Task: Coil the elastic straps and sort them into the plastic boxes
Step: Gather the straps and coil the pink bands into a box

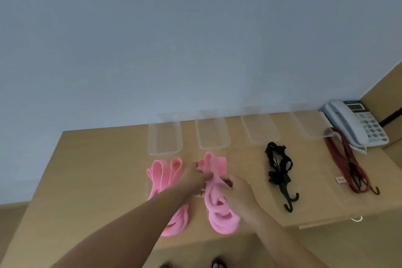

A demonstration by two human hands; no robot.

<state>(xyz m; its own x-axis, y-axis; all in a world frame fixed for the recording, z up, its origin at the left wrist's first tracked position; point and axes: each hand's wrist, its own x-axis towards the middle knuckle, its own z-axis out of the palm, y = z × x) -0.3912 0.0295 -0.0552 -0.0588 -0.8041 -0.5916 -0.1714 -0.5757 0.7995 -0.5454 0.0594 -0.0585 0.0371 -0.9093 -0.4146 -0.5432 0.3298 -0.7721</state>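
Note:
Two bundles of pink elastic strap lie on the wooden table. The left pink strap (162, 177) lies untouched in long loops. My left hand (196, 177) and my right hand (237, 194) both grip the right pink strap (219, 217) around its middle. A black hooked strap (279, 172) lies further right, and a dark red hooked strap (350, 166) beyond it. Several clear plastic boxes stand in a row along the back: one (164, 138) behind the left pink strap, one (212, 131) beside it, and two more (261, 128) (311, 124) to the right.
A white desk phone (359, 123) sits at the back right corner, touching the red strap's far end. A small tag (339, 179) lies by the red strap. The table's front edge (326, 222) runs close to my arms. A plain wall stands behind the boxes.

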